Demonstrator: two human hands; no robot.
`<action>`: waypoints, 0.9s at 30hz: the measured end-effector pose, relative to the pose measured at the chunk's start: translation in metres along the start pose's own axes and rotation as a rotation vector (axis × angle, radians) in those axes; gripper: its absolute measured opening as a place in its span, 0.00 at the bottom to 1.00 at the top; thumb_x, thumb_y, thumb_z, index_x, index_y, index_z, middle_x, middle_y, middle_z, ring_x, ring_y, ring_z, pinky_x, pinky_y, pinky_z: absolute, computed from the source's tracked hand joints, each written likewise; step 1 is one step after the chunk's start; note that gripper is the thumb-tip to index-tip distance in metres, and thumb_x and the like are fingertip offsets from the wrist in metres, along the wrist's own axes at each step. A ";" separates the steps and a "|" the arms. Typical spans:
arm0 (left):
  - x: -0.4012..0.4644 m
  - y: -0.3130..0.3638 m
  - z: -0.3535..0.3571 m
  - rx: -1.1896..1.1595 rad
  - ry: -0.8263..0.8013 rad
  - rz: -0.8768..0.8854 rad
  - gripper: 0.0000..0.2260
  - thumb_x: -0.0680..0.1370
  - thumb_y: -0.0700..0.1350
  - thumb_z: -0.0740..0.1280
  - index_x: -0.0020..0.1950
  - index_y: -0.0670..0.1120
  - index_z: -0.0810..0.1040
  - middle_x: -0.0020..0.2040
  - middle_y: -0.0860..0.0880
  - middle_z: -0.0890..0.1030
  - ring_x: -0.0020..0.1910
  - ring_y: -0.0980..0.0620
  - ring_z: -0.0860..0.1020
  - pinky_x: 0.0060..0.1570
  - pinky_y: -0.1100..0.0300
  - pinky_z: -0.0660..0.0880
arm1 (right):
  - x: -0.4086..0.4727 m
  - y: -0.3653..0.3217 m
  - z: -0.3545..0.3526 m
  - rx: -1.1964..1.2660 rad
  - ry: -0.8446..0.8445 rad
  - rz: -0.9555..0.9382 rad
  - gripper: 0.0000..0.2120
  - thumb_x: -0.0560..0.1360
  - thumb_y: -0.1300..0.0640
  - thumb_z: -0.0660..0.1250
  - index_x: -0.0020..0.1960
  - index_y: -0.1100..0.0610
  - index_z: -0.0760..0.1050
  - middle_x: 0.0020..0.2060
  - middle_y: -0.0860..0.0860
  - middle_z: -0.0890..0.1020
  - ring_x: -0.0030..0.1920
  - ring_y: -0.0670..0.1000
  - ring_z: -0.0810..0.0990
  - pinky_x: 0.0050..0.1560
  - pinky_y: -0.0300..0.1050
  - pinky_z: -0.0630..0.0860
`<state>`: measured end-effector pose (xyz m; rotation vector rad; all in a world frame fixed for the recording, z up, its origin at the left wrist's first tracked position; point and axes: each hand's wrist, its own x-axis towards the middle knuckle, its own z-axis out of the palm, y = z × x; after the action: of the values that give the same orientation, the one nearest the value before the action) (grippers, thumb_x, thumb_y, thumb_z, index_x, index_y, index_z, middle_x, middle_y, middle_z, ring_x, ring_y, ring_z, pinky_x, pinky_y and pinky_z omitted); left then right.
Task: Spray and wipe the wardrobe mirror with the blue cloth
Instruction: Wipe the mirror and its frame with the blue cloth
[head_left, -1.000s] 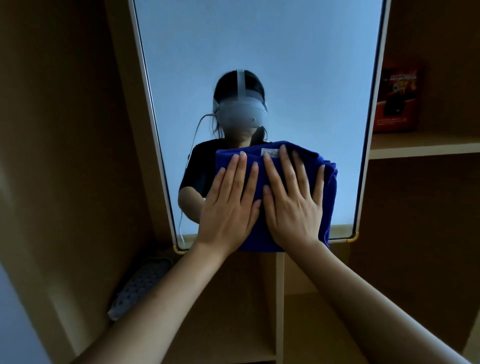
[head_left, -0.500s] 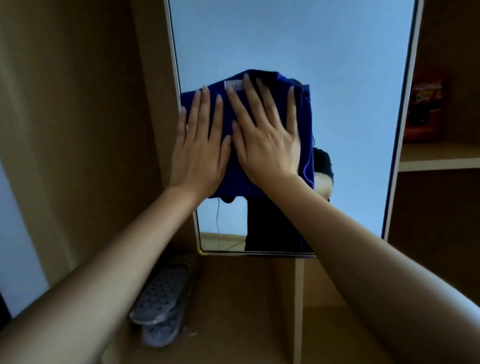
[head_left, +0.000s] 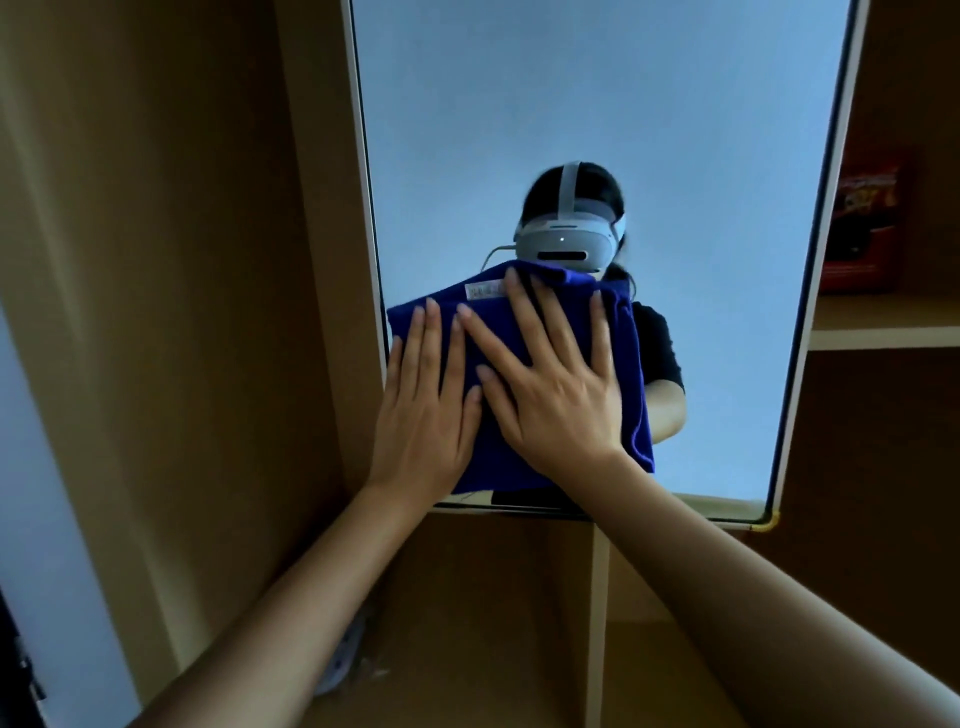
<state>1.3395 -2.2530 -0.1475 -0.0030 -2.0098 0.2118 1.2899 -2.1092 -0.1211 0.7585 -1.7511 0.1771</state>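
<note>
The folded deep-blue terry cloth (head_left: 524, 395) lies flat against the lower left part of the tall, white-framed wardrobe mirror (head_left: 597, 130), its left edge reaching the mirror's left frame and its bottom hem just above the mirror's lower rail; a small white label sits near the cloth's top edge. The left hand (head_left: 423, 415) presses on the cloth's left side with straight fingers held close together, its heel over the mirror's left frame; the right hand (head_left: 556, 395) presses beside it with straight fingers spread wide, thumb pointing toward the left hand; neither hand curls round or pinches the fabric. The cloth looks soft, light and limp, so it should bunch or slide under uneven pressure; flat palms across its middle seem the better hold, since a pinched corner would let the rest hang; the glass behind is rigid but probably fragile, so steady, moderate pressure seems wise. To the right of the mirror a pale wooden shelf (head_left: 883, 325) carries a red and black printed box (head_left: 865, 218); its contents cannot be told. Below the mirror an open wooden compartment (head_left: 493, 649) holds a grey perforated slipper (head_left: 343, 660), mostly hidden behind the left forearm; no spray bottle is in view.
</note>
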 end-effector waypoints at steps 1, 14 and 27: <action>-0.001 -0.002 0.000 -0.029 0.003 -0.003 0.26 0.84 0.51 0.46 0.78 0.42 0.43 0.78 0.41 0.44 0.78 0.46 0.43 0.77 0.52 0.42 | -0.001 0.000 -0.001 -0.008 -0.015 -0.015 0.25 0.83 0.41 0.49 0.79 0.43 0.52 0.79 0.55 0.53 0.79 0.55 0.50 0.76 0.63 0.42; 0.003 -0.016 -0.035 -1.237 -0.123 -0.996 0.19 0.83 0.59 0.45 0.48 0.56 0.74 0.48 0.53 0.80 0.48 0.56 0.78 0.48 0.59 0.73 | 0.015 -0.025 0.002 -0.077 -0.125 0.079 0.40 0.75 0.32 0.56 0.80 0.48 0.47 0.77 0.66 0.46 0.76 0.69 0.43 0.68 0.76 0.37; -0.001 -0.025 -0.051 -1.406 -0.149 -1.100 0.26 0.80 0.66 0.45 0.58 0.57 0.78 0.57 0.50 0.81 0.57 0.50 0.78 0.57 0.49 0.74 | 0.001 -0.063 0.009 -0.021 -0.183 -0.003 0.37 0.75 0.27 0.51 0.78 0.37 0.43 0.80 0.53 0.44 0.76 0.69 0.39 0.65 0.78 0.32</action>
<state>1.3873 -2.2700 -0.1230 0.2187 -1.6203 -1.8804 1.3188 -2.1631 -0.1397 0.7818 -1.9215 0.0889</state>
